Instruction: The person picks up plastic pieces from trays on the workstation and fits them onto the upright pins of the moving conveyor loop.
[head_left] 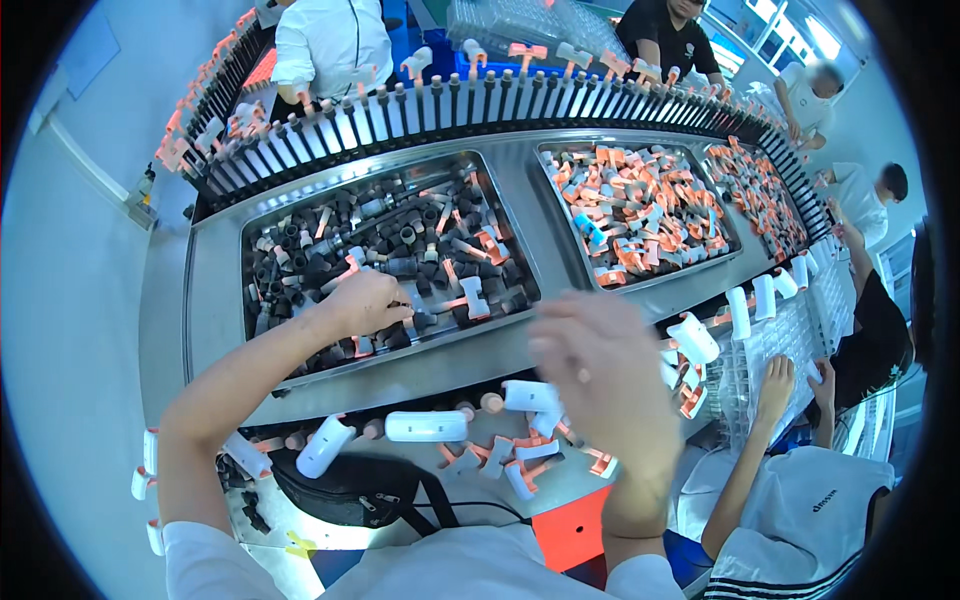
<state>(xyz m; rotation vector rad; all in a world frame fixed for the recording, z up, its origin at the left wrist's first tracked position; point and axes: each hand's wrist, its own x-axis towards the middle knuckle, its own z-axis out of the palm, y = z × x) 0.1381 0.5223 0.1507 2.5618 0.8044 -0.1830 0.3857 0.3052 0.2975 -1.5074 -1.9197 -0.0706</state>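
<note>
My left hand [368, 303] closes on dark caps [400, 265] in the tray [225, 300]; my blurred right hand's [600, 375] grip is unclear, risking a knocked white tube [427, 426].

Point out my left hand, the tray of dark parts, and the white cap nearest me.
left hand [368, 302], head view, knuckles.
tray of dark parts [262, 225], head view, far-left metal rim.
white cap [426, 427], head view, middle of body.
</note>
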